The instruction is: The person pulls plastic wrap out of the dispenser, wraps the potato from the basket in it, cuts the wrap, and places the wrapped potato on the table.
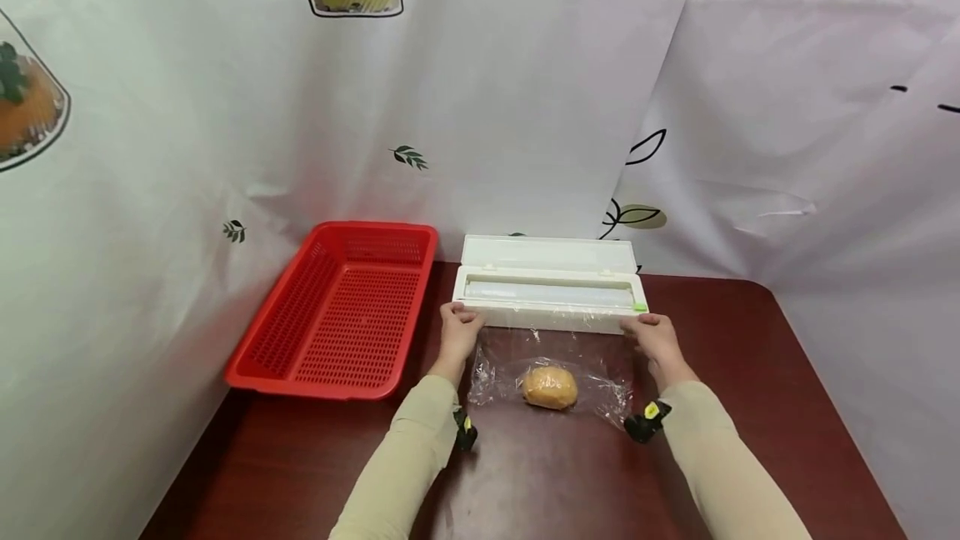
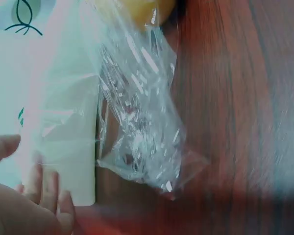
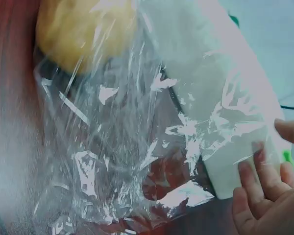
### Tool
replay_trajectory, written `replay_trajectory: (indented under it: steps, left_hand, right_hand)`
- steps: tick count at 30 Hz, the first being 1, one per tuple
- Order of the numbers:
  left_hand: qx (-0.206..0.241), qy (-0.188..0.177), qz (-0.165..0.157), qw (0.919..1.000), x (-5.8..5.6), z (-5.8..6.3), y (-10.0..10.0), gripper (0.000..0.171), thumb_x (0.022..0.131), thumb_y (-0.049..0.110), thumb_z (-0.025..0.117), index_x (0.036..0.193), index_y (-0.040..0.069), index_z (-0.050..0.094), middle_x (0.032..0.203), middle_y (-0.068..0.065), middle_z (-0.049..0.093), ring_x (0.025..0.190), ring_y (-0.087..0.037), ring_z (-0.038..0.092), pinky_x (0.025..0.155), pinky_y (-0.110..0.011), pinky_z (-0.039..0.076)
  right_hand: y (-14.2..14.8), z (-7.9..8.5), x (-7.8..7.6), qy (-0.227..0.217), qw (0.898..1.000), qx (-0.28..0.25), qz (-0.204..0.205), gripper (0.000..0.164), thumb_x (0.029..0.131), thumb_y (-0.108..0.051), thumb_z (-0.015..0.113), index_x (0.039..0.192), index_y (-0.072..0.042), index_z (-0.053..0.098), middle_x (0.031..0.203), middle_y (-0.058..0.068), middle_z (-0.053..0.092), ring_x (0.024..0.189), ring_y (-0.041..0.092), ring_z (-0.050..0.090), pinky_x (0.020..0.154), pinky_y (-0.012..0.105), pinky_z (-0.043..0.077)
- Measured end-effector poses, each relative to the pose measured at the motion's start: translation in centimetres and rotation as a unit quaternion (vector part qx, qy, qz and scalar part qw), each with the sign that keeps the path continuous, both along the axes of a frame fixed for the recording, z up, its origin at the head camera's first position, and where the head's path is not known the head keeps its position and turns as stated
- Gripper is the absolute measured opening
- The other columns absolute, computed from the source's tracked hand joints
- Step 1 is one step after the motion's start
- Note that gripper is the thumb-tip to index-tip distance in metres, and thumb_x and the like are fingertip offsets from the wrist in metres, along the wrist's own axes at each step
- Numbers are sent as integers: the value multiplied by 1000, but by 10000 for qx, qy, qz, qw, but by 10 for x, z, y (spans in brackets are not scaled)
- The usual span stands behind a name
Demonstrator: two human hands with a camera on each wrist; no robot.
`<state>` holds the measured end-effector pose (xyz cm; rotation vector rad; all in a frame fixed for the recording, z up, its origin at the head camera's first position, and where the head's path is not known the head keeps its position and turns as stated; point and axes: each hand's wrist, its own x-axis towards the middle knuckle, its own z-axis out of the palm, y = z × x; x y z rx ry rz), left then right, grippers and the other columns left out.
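Note:
A round golden-brown bread bun sits on the table, with clear plastic wrap over and around it. The wrap runs back to a white cling film dispenser, whose lid stands raised above the film roll. My left hand is at the dispenser's left front corner, fingers against its front, behind the film. At the right front corner, my right hand touches the box in the same way. In both wrist views a gap shows between thumb and fingers. Crumpled wrap bunches beside the bun.
A red plastic basket stands on the left of the dark wooden table. A white printed curtain hangs behind the table. A green slider is at the dispenser's right end.

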<state>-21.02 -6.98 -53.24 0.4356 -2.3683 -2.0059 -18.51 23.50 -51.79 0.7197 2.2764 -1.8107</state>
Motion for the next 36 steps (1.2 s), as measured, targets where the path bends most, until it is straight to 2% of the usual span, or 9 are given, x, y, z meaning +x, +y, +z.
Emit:
replay_trajectory:
  steps: [5,10,14,21,25,28,32,34,36]
  left_hand:
    - [-448,379,-37,9983,2,6,-4,31,81,2,65,110,-4,59,81,-12,63,74,-17,56,63,-24,45]
    - [-596,792,-410,9942,15,17,-17,17,84,4,64,98,-4,68,88,-14,66,77,-15,56,67,-24,46]
    - [-453,961,-751,9915,32,22,-28,14,87,7,63,96,-3,67,94,-13,66,83,-14,56,73,-25,45]
    - [-1283,1111,-1968,9656,63,19,-50,7,87,7,62,87,0,63,79,-8,63,70,-12,53,65,-26,44]
    - [-2373,1243,-2962,9168,63,-7,-60,2,85,7,62,86,7,63,81,2,60,73,-11,56,69,-28,47]
    - [-3447,1689,-3660,8477,64,-15,-58,7,83,7,61,87,11,65,90,2,61,83,-15,59,77,-32,48]
    - [-4614,2208,-4063,7572,65,-21,-50,9,84,17,61,85,15,69,95,1,60,91,-16,58,83,-33,45]
    - [-4948,2289,-4048,7341,65,-23,-45,11,84,21,61,81,17,70,93,2,58,90,-16,55,81,-34,43]
    - [-5134,2283,-3947,7270,66,-25,-40,11,84,22,63,78,17,70,89,2,56,87,-16,53,78,-33,41]
  right_hand:
    - [3,7,6,105,9991,248,335,56,84,-25,68,129,2,49,112,12,59,86,10,55,80,32,45]
    - [18,10,20,210,9951,488,834,49,83,-30,69,119,2,60,121,16,55,100,25,54,91,45,39]
    - [29,8,37,482,9893,485,1292,46,83,-29,70,113,5,62,104,5,64,96,19,54,87,38,41]
    - [35,-1,66,1122,9547,814,2632,25,82,-16,71,96,4,66,89,3,66,81,7,56,72,26,47]
    - [30,-18,73,2135,8987,1890,3333,7,76,-7,74,78,-11,68,85,-2,65,81,10,55,74,29,46]
    - [21,-32,76,2912,8367,3084,3464,19,71,-4,77,71,-20,67,84,-6,64,85,15,54,77,37,41]
    - [10,-41,77,3166,7694,4121,3714,12,73,-8,75,74,-19,68,85,-5,63,88,20,53,75,42,38]
    - [5,-44,77,3206,7481,4385,3811,6,75,-13,73,75,-17,69,84,-5,62,88,19,52,74,41,39]
    - [1,-46,77,3264,7396,4503,3790,4,77,-16,73,74,-15,71,81,-6,61,85,18,51,74,39,39]
